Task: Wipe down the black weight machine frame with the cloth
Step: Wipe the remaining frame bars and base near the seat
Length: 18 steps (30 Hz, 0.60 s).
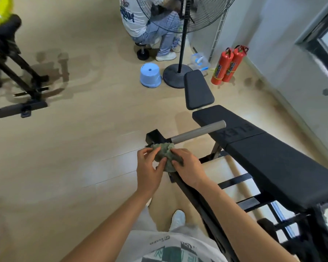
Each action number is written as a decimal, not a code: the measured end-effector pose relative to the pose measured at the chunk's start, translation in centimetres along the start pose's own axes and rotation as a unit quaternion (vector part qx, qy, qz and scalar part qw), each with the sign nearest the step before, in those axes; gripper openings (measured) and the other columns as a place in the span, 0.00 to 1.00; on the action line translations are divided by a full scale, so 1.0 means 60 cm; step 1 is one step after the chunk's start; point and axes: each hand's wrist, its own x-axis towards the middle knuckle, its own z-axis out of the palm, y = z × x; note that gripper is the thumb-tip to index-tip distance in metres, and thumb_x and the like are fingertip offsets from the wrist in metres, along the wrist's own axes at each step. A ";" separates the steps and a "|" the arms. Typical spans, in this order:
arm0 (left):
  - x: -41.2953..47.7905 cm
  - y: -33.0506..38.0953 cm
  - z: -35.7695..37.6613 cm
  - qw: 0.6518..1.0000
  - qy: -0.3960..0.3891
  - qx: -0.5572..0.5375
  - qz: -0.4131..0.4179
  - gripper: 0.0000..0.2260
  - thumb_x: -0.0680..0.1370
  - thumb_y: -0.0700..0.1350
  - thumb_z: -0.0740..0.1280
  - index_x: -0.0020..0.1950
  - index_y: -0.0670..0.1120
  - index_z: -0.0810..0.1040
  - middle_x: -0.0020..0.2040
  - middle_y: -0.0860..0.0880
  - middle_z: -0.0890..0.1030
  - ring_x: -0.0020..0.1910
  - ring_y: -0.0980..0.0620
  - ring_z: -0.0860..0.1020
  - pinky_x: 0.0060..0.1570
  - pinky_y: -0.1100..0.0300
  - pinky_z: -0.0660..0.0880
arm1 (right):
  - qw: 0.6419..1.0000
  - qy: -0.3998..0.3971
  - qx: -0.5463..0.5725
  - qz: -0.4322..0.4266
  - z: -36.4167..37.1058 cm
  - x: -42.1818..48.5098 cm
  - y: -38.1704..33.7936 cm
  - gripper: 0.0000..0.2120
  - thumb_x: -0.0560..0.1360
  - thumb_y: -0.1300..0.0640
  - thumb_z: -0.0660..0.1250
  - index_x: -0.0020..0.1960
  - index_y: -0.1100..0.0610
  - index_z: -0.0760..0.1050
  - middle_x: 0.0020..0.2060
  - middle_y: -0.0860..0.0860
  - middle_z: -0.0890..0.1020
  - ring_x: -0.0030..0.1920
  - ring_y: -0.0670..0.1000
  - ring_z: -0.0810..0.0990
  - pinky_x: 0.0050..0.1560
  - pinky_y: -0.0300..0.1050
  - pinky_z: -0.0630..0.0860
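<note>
- The cloth (pixel 164 155), grey-green and bunched, lies on the upper end of the black frame (pixel 155 136), just below the foot of the grey bar (pixel 198 131)
- The left hand (pixel 150 167) pinches the cloth's left edge, with thumb and fingers curled onto it
- The right hand (pixel 187 167) rests on the cloth's right side, its fingers bent over the folds and gripping them; the thumb is hidden beneath the hand
- Whether the cloth presses flat on the metal cannot be told, since both hands cover most of it
- The frame's long rail runs down toward the viewer, partly hidden behind the right forearm and cut off at the lower edge
- The black bench pad (pixel 263 154) stands to the right; its raised lettering is hard to read
- The bench's lower right end is blurred and dark, and its parts cannot be made out
- Farther off stand a fan (pixel 175 75), whose head is cut off at the top, and a blue stool (pixel 150 74) just beside its base
- Two red fire extinguishers (pixel 228 65) stand by the wall
- A seated person (pixel 138 21) is partly hidden behind the fan's grille
- Another black machine (pixel 17 72) at left is cut off by the edge
</note>
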 end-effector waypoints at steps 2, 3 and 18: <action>0.000 -0.012 0.000 0.998 -0.026 -0.045 -0.025 0.21 0.80 0.54 0.68 0.71 0.48 0.77 0.61 0.50 0.69 0.61 0.53 0.75 0.61 0.61 0.77 | 1.000 0.007 -0.007 0.003 0.008 0.006 -0.005 0.22 0.80 0.61 0.66 0.74 0.56 0.71 0.66 0.51 0.76 0.64 0.51 0.76 0.68 0.48 0.75; -0.001 -0.014 -0.002 0.995 -0.046 -0.073 -0.046 0.20 0.81 0.53 0.67 0.72 0.51 0.76 0.61 0.50 0.68 0.61 0.55 0.76 0.61 0.59 0.78 | 1.000 0.012 -0.012 0.005 0.013 0.009 -0.009 0.22 0.80 0.61 0.65 0.74 0.56 0.71 0.67 0.51 0.75 0.65 0.51 0.76 0.68 0.48 0.75; 0.099 -0.041 -0.063 0.997 -0.062 -0.035 -0.001 0.15 0.74 0.35 0.74 0.59 0.45 0.84 0.47 0.50 0.82 0.44 0.54 0.81 0.45 0.53 0.81 | 0.981 0.084 -0.168 -0.052 0.067 0.027 -0.048 0.19 0.76 0.60 0.72 0.67 0.55 0.79 0.66 0.52 0.78 0.67 0.57 0.73 0.68 0.56 0.74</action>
